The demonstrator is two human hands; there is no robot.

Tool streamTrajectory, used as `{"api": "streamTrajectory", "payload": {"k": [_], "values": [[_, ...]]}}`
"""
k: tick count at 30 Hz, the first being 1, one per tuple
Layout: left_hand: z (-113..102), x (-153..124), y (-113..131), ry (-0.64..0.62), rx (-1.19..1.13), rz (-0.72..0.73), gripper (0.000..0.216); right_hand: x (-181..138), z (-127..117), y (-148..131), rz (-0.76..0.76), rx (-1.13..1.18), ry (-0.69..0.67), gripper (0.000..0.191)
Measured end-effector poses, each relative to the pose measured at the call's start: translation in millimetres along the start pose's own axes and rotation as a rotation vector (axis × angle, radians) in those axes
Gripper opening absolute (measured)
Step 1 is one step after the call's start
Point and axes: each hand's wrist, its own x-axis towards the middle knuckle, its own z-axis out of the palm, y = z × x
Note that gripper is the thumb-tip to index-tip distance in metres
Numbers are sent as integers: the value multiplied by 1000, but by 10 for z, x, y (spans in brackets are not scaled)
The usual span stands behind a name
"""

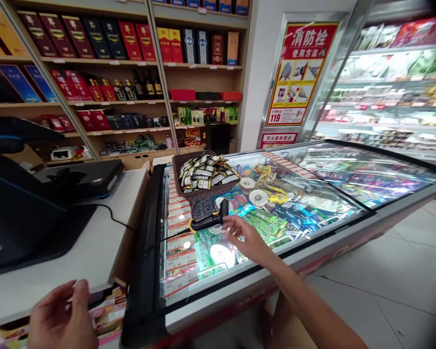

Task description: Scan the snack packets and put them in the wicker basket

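Observation:
My right hand (250, 242) is over the glass lid of a chest freezer (199, 310), fingers half curled, apart and slightly blurred, with nothing visible in them. Just left of its fingertips lies a black handheld barcode scanner (207, 222) with a cable; whether they touch it I cannot tell. Beside the scanner sits a dark moulded tray (202, 209). Behind is a brown basket (192, 195) heaped with small foil packets (207, 172). At the lower left my left hand (63, 317) hovers near the counter's front edge, thumb raised apart from its bent fingers.
A white counter (90, 232) at left carries a black checkout terminal (18, 208). Packaged ice creams (269, 220) show through the freezer glass. Shelves of boxed bottles (109, 36) stand behind, a lit refrigerated display (392, 92) at right. Tiled floor (396, 271) lies right of the freezer.

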Motion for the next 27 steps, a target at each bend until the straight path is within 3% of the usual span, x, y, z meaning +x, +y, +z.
{"api": "streamTrajectory", "payload": {"k": [1,2,5,7,10,13,16,22,27], "values": [[148,6,220,-6,-58,45,25,198,-107,17,-29,-13,85,33],[313,15,422,-106,-89,95,24,404,-206,35,-58,-21,171,31],[897,23,873,-490,-149,358,20,1011,-453,83,-87,-72,370,25],[1315,-28,1053,-753,-83,561,18,1357,-577,97,-76,-132,420,20],[1858,-195,1187,-1102,268,778,29,1750,-712,83,-51,-222,412,19],[2212,-383,1213,-1388,810,781,72,2018,-812,34,-44,-285,397,21],[2432,-474,1215,-1453,965,744,85,2206,-901,-18,-70,-328,416,22],[2759,-308,1313,-1581,1013,717,59,2381,-988,-51,-96,-360,439,20],[2892,-37,1387,-1566,883,697,50,2357,-995,-75,-78,-429,338,19]]}}
